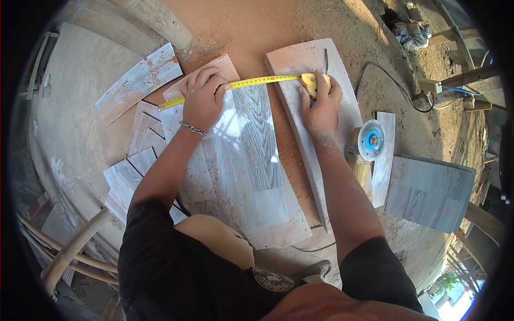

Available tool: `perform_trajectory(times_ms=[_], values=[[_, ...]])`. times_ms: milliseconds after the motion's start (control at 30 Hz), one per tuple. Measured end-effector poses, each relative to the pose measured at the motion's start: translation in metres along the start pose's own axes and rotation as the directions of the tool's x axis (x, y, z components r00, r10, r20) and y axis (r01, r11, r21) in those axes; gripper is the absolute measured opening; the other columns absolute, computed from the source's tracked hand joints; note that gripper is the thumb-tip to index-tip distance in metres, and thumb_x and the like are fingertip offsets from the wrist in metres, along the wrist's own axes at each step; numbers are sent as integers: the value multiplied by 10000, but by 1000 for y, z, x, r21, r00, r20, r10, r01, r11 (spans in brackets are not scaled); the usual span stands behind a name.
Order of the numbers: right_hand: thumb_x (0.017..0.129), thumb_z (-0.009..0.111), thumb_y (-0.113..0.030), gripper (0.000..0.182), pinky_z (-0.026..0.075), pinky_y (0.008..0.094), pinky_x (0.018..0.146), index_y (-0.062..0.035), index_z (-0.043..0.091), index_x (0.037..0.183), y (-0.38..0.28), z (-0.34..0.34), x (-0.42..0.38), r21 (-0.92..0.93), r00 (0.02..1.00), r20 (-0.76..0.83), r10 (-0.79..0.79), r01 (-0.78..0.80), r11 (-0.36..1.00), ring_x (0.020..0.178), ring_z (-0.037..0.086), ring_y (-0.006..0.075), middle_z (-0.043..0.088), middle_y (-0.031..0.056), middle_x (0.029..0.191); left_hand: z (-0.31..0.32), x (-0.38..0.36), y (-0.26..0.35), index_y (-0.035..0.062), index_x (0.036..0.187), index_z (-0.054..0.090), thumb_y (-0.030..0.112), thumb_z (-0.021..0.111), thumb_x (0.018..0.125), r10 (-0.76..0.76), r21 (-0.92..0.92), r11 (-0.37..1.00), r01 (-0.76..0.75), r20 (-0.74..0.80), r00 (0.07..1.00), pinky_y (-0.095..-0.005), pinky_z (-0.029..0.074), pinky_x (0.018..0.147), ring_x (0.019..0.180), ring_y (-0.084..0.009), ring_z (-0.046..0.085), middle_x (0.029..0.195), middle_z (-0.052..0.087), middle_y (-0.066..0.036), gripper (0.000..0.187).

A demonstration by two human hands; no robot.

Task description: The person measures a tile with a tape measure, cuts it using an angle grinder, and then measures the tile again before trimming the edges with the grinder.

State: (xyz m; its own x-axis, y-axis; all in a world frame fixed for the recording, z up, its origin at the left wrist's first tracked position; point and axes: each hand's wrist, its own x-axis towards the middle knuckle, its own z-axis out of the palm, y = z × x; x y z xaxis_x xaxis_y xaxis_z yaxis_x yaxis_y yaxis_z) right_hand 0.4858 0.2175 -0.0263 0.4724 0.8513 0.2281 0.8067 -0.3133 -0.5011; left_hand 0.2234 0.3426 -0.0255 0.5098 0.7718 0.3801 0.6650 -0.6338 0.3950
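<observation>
The wood-patterned tile [235,160] lies beside the dusty slab [321,80]. Across its far edge runs the yellow tape blade [251,82], pressed by the left hand's fingers [199,84]; the right hand's fingers [333,91] grip the yellow tape-measure case [309,84] over the slab.

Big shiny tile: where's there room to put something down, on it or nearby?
The big tile has room below the tape measure, between the left forearm and the slab. Dusty ground is free beyond the slab's far left corner. It's crowded by the left hand, and where grinder disc, tile strip and tile stack bunch up.
</observation>
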Motion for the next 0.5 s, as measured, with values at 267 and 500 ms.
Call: perform_trajectory(times_ms=[267, 500], values=[[934, 713, -267, 564, 412, 507, 1102, -99, 526, 1438, 0, 1, 2, -39, 1000, -1, -9, 9, 999, 1328, 437, 435, 427, 258, 1426, -1, 4, 2, 119, 925, 722, 189, 665, 912, 70, -47, 996, -71, -24, 997, -435, 320, 1018, 1123, -242, 593, 1041, 711, -11, 91], [899, 770, -239, 612, 412, 500, 1104, -90, 525, 1440, 1, 2, 3, -7, 999, 0, -33, 32, 999, 1332, 453, 433, 448, 252, 1430, -1, 4, 0, 109, 954, 705, 183, 638, 920, 57, -57, 997, -56, 17, 998, -435, 345, 994, 1090, -254, 601, 1002, 708, -32, 106]])
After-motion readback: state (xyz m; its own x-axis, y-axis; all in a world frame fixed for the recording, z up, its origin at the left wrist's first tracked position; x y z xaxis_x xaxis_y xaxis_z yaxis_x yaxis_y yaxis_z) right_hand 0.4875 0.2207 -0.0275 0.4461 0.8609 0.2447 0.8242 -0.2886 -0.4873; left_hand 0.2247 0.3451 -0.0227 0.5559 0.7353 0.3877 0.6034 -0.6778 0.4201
